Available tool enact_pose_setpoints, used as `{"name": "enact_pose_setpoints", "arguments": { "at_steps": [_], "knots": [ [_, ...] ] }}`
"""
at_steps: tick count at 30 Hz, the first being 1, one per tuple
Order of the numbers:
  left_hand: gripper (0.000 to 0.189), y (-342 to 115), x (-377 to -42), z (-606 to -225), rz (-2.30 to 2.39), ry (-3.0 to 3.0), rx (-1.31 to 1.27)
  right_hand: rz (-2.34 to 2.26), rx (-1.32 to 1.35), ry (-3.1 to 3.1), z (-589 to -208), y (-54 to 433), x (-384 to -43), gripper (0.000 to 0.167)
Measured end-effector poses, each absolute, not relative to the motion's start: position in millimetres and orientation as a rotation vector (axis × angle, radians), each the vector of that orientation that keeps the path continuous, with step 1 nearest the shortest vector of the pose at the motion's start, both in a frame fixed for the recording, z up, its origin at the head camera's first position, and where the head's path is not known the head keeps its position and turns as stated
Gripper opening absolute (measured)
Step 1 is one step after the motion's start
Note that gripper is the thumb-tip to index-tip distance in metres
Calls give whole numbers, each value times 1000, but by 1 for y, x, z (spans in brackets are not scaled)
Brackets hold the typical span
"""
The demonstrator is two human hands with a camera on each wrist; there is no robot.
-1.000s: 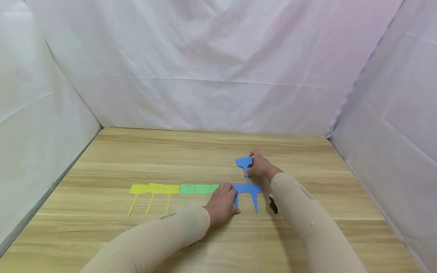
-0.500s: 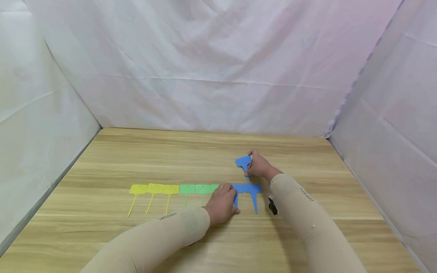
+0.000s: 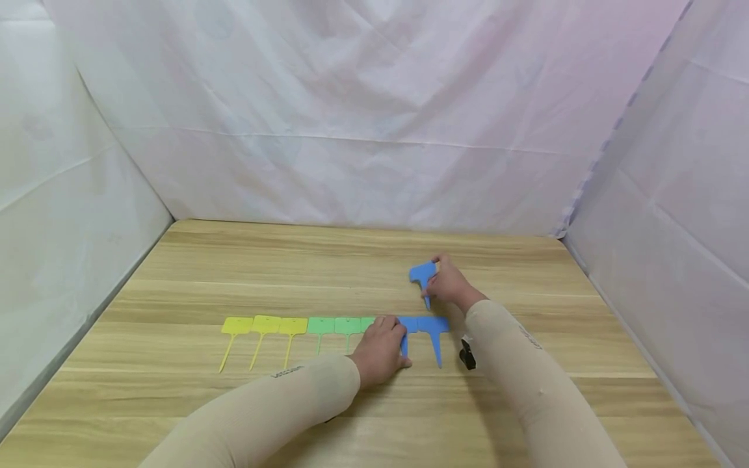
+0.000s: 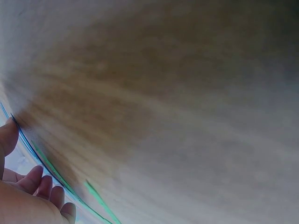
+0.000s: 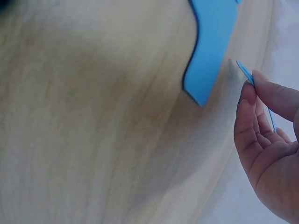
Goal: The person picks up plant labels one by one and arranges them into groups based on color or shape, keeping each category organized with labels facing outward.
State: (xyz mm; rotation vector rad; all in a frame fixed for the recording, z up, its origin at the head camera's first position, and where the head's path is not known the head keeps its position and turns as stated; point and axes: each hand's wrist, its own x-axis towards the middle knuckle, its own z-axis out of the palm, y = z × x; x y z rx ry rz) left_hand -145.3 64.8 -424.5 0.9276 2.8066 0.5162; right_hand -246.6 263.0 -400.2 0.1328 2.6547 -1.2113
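My right hand [image 3: 450,285] pinches a blue T-shaped plant label [image 3: 422,273] over the table behind the row, its stem pointing down. In the right wrist view the thumb and fingers close on that label near its tip. My left hand [image 3: 380,348] lies over the row, thumb and fingertips curled about a blue plant label [image 3: 405,344] on the table. At the row's right end is another blue plant label [image 3: 433,325]. Green plant labels [image 3: 322,324] run left of my left hand, which partly hides one, and several yellow plant labels [image 3: 266,323] come before them.
The wood-grain table [image 3: 281,266] has white cloth [image 3: 351,169] hanging behind it and on both sides. A black wrist device [image 3: 467,356] shows under the right sleeve [image 3: 526,370]. The left sleeve [image 3: 275,403] crosses the near side of the table.
My right hand, with the blue plant label, has shifted slightly back and to the right, and the label has tilted. The left hand and the row have stayed in place.
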Motion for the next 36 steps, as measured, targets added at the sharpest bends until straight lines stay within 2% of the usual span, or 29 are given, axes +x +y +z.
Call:
{"name": "enact_pose_setpoints", "arguments": {
  "at_steps": [15,36],
  "knots": [
    [44,65,-148,-427,537,2800,918,-1352,121,2664,-383,286,-232,80],
    [45,66,-153,-430,515,2813,912,-1372,170,2674,-384,303,-200,78]
  ]
}}
